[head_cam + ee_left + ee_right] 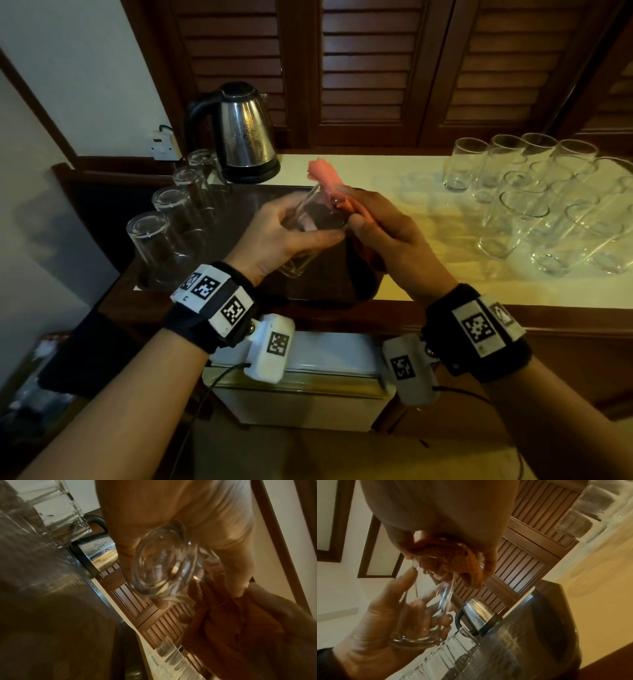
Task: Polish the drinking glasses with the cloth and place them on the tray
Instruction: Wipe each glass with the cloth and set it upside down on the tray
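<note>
My left hand grips a clear drinking glass above the dark tray, its mouth tilted up and away. The glass's thick base fills the left wrist view. My right hand holds a pink cloth and presses it over the glass's rim; part of the cloth sits inside the mouth. Several glasses stand upside down in a row along the tray's left side. A cluster of upright glasses waits on the cream counter to the right.
A steel kettle stands behind the tray, near a wall socket. Louvred wooden doors close off the back. A white mini fridge sits below the counter's front edge.
</note>
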`<act>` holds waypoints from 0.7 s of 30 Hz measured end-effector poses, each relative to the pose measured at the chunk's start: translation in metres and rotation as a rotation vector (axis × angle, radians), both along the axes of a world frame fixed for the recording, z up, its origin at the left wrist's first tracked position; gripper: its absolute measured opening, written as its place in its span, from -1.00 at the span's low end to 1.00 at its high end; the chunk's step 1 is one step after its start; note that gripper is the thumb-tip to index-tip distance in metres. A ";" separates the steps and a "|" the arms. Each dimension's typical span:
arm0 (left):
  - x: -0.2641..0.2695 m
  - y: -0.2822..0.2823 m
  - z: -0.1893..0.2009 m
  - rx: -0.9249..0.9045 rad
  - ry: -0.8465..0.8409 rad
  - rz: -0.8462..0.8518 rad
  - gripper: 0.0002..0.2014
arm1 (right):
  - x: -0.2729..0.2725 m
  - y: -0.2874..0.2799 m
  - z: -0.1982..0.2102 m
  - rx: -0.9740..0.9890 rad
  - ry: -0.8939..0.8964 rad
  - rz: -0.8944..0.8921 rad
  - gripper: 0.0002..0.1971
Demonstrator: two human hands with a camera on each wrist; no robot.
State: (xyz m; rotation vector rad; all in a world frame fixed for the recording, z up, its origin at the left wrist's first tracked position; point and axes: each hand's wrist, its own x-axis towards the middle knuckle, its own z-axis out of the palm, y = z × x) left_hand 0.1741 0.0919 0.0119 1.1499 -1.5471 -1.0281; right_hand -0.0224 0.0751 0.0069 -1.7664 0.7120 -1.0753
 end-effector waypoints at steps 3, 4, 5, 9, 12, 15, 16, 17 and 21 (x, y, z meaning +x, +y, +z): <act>0.003 0.000 0.000 0.000 -0.027 0.008 -0.54 | -0.008 0.002 0.007 0.082 0.044 0.107 -0.64; 0.004 0.000 0.000 0.003 -0.039 0.008 -0.53 | -0.011 0.002 0.011 0.112 0.069 0.141 -0.63; 0.005 0.000 0.000 0.004 -0.048 0.007 -0.52 | -0.014 0.002 0.014 0.122 0.112 0.170 -0.61; 0.006 -0.001 0.002 -0.047 -0.176 -0.041 -0.31 | -0.017 -0.002 0.021 0.184 0.289 0.274 -0.64; 0.003 -0.004 0.004 -0.029 -0.217 -0.083 -0.29 | -0.018 -0.005 0.029 0.250 0.334 0.323 -0.58; 0.000 -0.003 0.008 -0.004 -0.175 -0.122 -0.39 | -0.027 -0.013 0.041 0.218 0.390 0.285 -0.54; 0.000 -0.003 0.009 0.006 -0.164 -0.124 -0.41 | -0.031 -0.017 0.044 0.162 0.357 0.229 -0.54; 0.001 -0.002 0.010 0.013 -0.155 -0.123 -0.42 | -0.035 -0.020 0.045 0.070 0.309 0.137 -0.58; 0.001 -0.002 0.012 0.010 -0.090 -0.120 -0.50 | -0.035 -0.020 0.032 -0.270 0.234 -0.144 -0.68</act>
